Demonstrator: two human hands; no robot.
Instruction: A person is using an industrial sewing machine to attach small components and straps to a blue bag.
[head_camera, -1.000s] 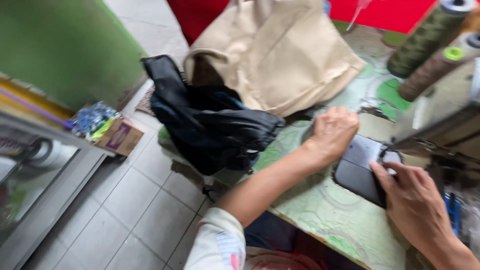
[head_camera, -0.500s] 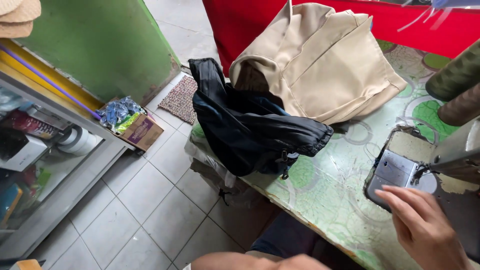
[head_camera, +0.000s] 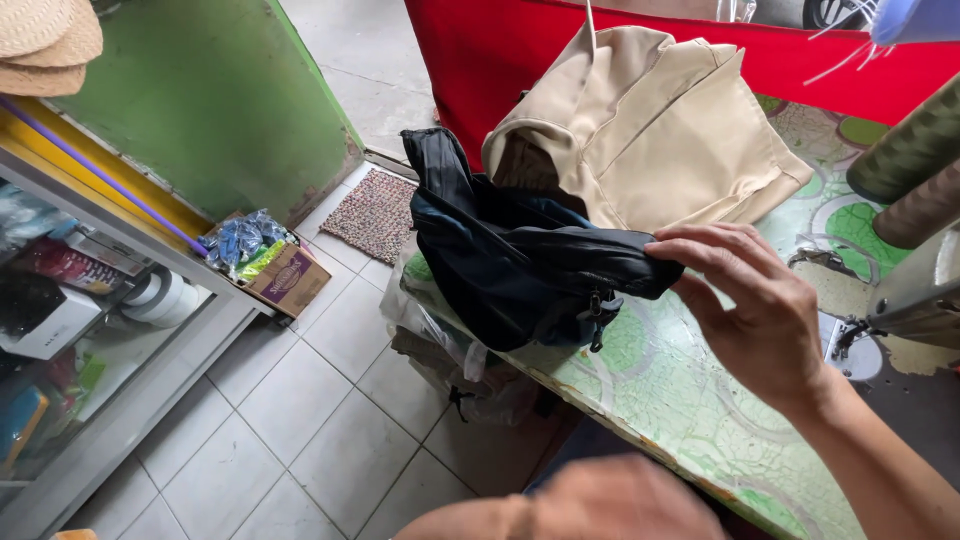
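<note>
Your right hand enters from 4 o'clock, the forearm running up from the lower right corner. The palm faces left, the fingers are spread and slightly curled, and their tips touch the right end of the dark bag. The fingers do not close around the fabric; the hand is loose, in contact only, not clenched.

Your left hand sits at 6 o'clock, at the bottom edge. It is blurred and cut off by the frame, so you cannot tell whether it is released or gripping anything.

The sewing machine at 3 o'clock is only partly in view; its metal parts are cropped by the right edge. Two thread cones at 2 o'clock are also cropped. The contents of the glass cabinet at 9 o'clock are hard to make out behind reflections.

The dark bag is black to deep navy, soft and crumpled, with a zip pull hanging at its lower edge. It lies at the centre of the view, on the left end of the green patterned table, with one strap end pointing to 11 o'clock. A beige garment lies just beyond it at 12 o'clock, overlapping its upper edge. Behind that hangs a red cloth. On the tiled floor at 10 o'clock sit a small woven mat and a cardboard box.
</note>
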